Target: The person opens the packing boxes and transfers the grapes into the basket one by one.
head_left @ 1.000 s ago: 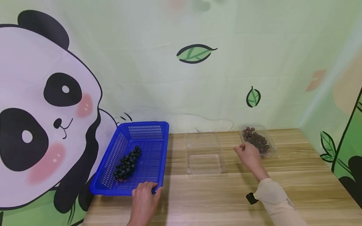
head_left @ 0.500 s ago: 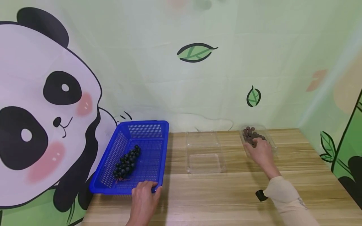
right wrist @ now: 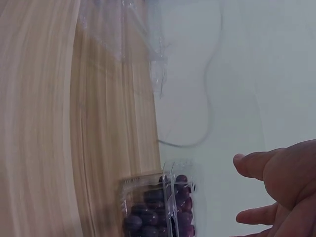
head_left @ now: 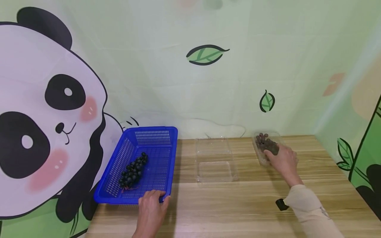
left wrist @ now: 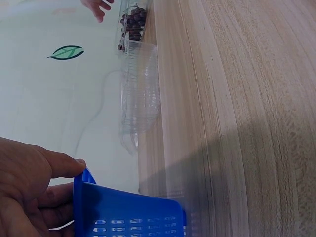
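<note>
My left hand [head_left: 151, 210] pinches the rim of the blue basket [head_left: 157, 170], dark grapes [head_left: 133, 172] lying inside beyond it. My right hand [head_left: 284, 160] hovers loosely spread, holding nothing, above the clear box [head_left: 262, 159] of red grapes [head_left: 265, 140]; another box [head_left: 215, 172] lies to its left.

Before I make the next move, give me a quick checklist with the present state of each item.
1. Left grip secured on the blue basket: ok, it holds the rim at the near right corner.
2. Right grip free: ok, open and apart from the right clear box in the right wrist view.
3. Reddish grapes inside that box: ok.
4. Lid of that box open: cannot tell, the plastic is too transparent.
5. Dark grapes inside the basket: ok, lying in one bunch.
6. Middle clear box filled: not ok, no grapes show in it.
</note>
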{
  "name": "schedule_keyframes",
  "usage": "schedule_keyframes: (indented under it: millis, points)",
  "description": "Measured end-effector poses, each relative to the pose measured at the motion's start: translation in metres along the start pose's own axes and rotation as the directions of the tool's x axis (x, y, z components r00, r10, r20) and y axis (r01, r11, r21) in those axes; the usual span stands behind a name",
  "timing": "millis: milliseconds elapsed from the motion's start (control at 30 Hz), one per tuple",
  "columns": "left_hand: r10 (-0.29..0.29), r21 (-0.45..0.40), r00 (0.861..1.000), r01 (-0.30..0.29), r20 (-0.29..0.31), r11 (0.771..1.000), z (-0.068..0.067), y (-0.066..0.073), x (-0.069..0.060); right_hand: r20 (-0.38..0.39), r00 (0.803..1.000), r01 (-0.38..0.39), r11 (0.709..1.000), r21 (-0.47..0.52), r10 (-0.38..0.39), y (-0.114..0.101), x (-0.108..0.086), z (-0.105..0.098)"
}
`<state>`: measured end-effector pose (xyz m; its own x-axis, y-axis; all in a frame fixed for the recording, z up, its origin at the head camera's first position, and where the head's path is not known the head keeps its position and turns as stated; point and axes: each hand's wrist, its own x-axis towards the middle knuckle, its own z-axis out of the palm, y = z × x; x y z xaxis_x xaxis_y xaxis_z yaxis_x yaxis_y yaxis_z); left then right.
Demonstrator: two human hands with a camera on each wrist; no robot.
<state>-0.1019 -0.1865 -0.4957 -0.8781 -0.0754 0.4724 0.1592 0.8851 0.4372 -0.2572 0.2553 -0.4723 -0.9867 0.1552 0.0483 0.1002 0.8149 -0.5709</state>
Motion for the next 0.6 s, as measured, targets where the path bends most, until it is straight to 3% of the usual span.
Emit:
schedule_keyframes:
  millis: [200,600]
  points:
    - [-0.021,0.012,0.999,0.021,0.028,1.0,-0.001,0.0,0.001,0.018,1.0,-0.003,1.0,-0.01,0.003,0.009,0.002,-0.001]
    - [-0.028,0.01,0.999,0.028,0.026,1.0,-0.001,0.001,0.002,0.051,0.999,-0.015,1.0,-0.022,0.016,0.023,0.007,0.003]
